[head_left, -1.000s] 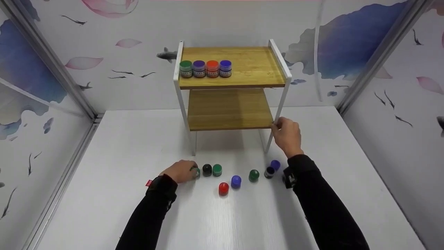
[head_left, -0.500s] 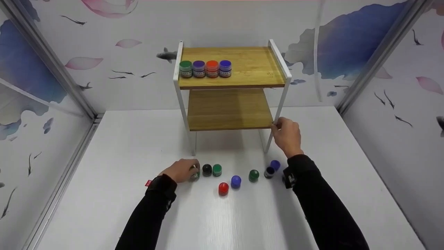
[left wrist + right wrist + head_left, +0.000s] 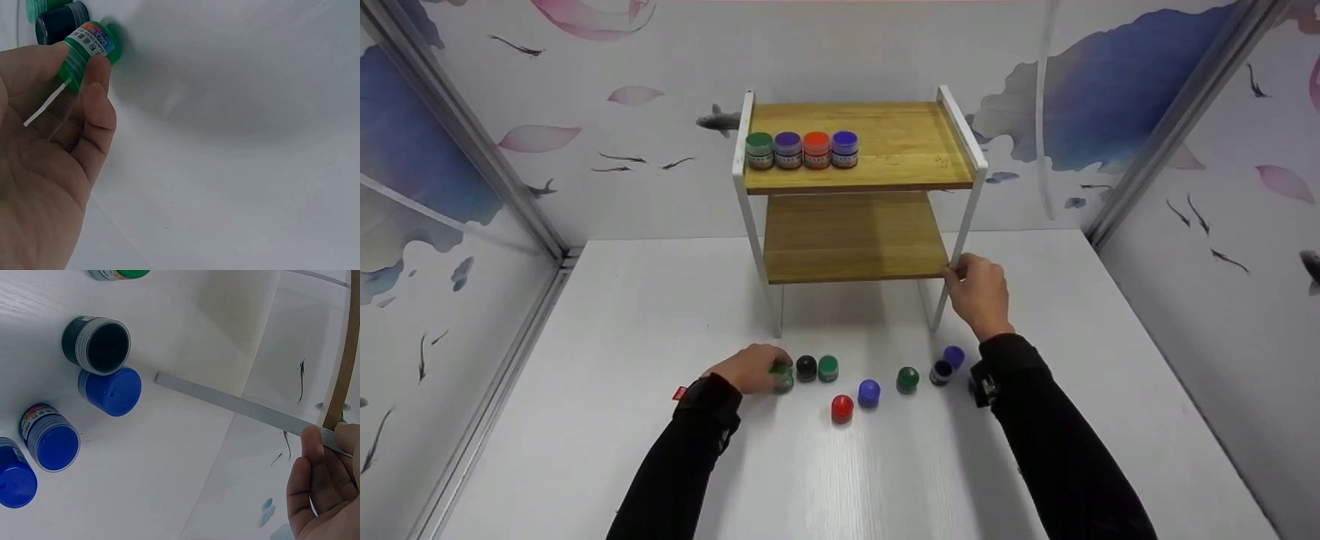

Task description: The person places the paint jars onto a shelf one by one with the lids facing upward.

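Note:
My left hand [image 3: 750,367] holds a green paint jar [image 3: 90,45] between thumb and fingers at the left end of a loose row on the table. A thin white strip [image 3: 45,104] runs from the jar's end toward the palm. Beside it stand a black jar [image 3: 807,368] and another green jar [image 3: 828,368]. My right hand [image 3: 979,292] pinches the white front right leg [image 3: 253,413] of a two-tier shelf, close to its lower wooden board [image 3: 855,236]. Along the upper board [image 3: 915,150], green, purple, orange and blue-purple jars stand side by side at the left.
Nearer me on the white table [image 3: 810,487] are a red jar [image 3: 842,409], a blue jar [image 3: 869,393] and a dark green jar [image 3: 907,379]. A dark jar [image 3: 95,346] touches a blue jar [image 3: 115,391] near my right forearm. Patterned walls enclose the table.
The fingers of my left hand have shifted on the green jar, and more of its green top shows now. My right hand stays on the shelf leg.

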Motion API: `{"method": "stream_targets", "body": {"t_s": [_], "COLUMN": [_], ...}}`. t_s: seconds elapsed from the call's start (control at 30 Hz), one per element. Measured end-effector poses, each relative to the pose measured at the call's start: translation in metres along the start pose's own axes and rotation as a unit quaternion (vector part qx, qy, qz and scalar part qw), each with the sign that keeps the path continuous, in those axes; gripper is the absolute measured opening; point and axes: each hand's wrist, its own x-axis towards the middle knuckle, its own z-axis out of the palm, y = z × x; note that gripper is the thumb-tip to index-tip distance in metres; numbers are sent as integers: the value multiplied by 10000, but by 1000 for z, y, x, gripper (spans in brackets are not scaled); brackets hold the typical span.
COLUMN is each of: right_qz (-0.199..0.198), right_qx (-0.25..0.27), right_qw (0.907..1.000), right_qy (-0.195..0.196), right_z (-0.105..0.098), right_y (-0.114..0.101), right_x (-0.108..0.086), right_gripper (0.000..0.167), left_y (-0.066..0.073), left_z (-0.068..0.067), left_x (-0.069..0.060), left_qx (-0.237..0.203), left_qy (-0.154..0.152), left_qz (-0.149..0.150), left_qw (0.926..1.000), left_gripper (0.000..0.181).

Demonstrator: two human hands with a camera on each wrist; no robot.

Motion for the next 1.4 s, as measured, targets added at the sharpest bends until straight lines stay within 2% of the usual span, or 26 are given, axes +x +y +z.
{"method": "stream_targets", "body": {"t_s": [0.23,0.73,1.03,1.23,1.4], "right_qz": [51,95,47,40,72], "right_qx": [-54,-111,-96,-83,-75], "right_qw": [10000,9999,9999,9999,9999], "right_qy": [-54,-73,-35,-54,-82], "right_z": [0,0,1,0,1], "right_y": [-2,-1,-1,-1,-1], "right_x": [0,0,0,0,0], "right_gripper": [17,18,19,16,16], "left_y": [2,8,13,19,24], "left_z": [-3,-11,-23,-28,-34], "left_x": [-3,-8,-9,-8,-9], "left_qx": [160,225,319,486,437], "left_qy": [58,-132,-161,-271,-344], "left_qz": [296,212,244,121,26], "left_qw": [9994,9994,9991,9984,9984], "left_gripper": [29,29,27,27,27]}}
